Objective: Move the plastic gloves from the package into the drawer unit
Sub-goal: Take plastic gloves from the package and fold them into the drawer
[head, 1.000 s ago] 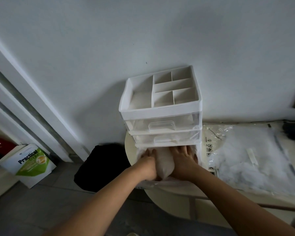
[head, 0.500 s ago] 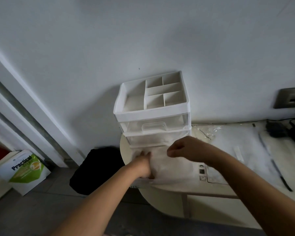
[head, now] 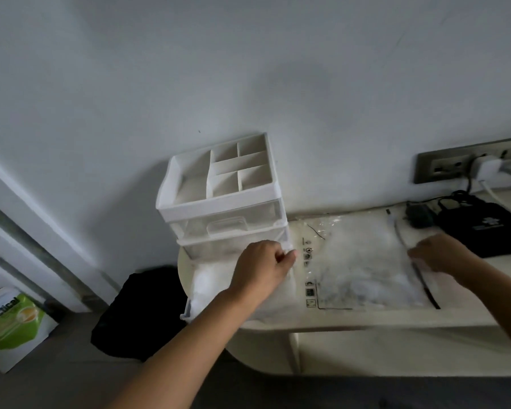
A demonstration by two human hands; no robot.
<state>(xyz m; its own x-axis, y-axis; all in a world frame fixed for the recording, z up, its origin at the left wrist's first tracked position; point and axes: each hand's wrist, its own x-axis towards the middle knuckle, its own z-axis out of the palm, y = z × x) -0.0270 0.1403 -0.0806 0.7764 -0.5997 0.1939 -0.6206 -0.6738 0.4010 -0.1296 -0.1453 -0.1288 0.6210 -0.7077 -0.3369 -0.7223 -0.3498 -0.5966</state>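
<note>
While left hand [head: 263,267] pinches gloves [head: 213,278] at drawer unit [head: 219,202] — right hand [head: 441,255] grips package [head: 363,261] edge on tabletop [head: 366,318].

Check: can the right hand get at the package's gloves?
Likely yes: the right hand rests on the package at its right end, nothing covering it; whether that end is open is unclear.
</note>
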